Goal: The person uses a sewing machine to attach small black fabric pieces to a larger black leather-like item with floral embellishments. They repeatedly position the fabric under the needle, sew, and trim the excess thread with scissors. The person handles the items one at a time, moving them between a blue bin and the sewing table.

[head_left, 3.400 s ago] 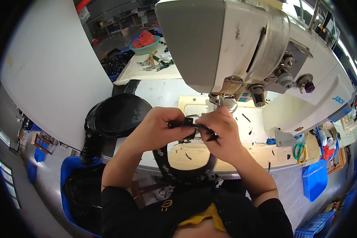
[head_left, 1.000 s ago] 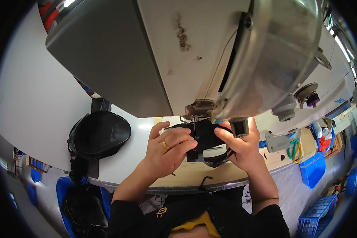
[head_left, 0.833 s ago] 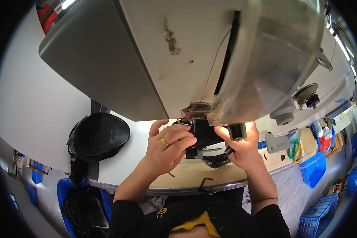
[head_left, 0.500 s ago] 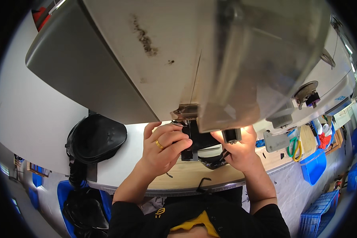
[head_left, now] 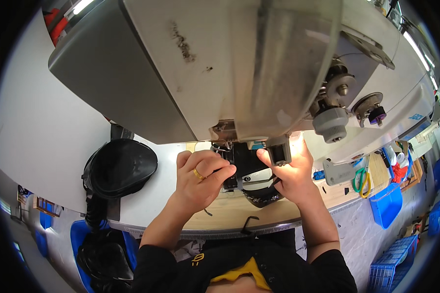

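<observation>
Under the head of a large pale sewing machine (head_left: 205, 73), a black fabric piece (head_left: 247, 158) with a curved lower part lies by the needle area (head_left: 225, 141). My left hand (head_left: 199, 179), with a gold ring, has curled fingers and a thumb pinched together at the piece's left edge. On the other side, my right hand (head_left: 298, 173) grips the piece's right part, its thumb resting near the top. The machine's lamp lights that hand brightly, and its other fingertips are partly hidden. The needle tip is hard to make out.
A black moulded bag (head_left: 122, 168) lies on the white table to the left. Below it, a blue bin (head_left: 78, 234) holds more black bags. Scissors with green and yellow handles (head_left: 363, 180) hang at the right, above a blue tray (head_left: 387, 207). A black hook (head_left: 249, 224) sits at the table's front edge.
The view has shifted, so the machine's knobs and thread discs now show at the right. Both hands stay at the black fabric piece, and more of its lower part shows between them.
</observation>
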Demonstrator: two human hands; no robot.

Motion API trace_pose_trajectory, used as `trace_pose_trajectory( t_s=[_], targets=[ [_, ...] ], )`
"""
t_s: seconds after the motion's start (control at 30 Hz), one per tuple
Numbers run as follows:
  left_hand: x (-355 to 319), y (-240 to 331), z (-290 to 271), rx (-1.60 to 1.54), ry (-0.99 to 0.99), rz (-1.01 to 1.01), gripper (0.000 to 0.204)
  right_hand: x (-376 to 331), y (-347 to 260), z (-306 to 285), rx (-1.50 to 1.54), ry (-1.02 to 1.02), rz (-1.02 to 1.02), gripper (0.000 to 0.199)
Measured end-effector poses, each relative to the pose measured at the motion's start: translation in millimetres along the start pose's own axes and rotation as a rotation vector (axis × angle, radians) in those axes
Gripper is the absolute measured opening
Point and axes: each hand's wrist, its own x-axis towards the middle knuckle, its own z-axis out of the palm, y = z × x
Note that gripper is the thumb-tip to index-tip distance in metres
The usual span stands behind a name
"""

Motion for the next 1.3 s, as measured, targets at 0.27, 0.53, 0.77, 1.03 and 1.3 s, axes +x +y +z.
trace_pose_trajectory(
  t_s=[0.27, 0.53, 0.77, 1.03, 1.3],
  targets=[
    [-7.2, -1.3, 9.6, -0.084, 0.068, -0.029, 0.037, 5.8, 0.2, -0.7, 0.038, -0.059, 0.076, 0.047],
    [-5.2, -0.2, 10.8, -0.024, 0.079, 0.003, 0.038, 3.4, 6.2, -0.3, 0.04, -0.059, 0.052, 0.042],
    [-5.6, -7.5, 19.2, -0.003, 0.125, -0.035, 0.036, 4.1, 12.2, 12.4, 0.032, 0.037, 0.045, 0.049],
    [-9.2, -7.2, 24.5, 0.0, 0.161, -0.08, 0.033, 2.9, 16.6, 15.5, 0.024, 0.036, 0.044, 0.05],
    [-12.6, 3.9, 30.2, -0.048, 0.202, -0.12, 0.025, 0.6, 26.1, 23.3, 0.031, 0.009, 0.074, 0.042]
  ],
)
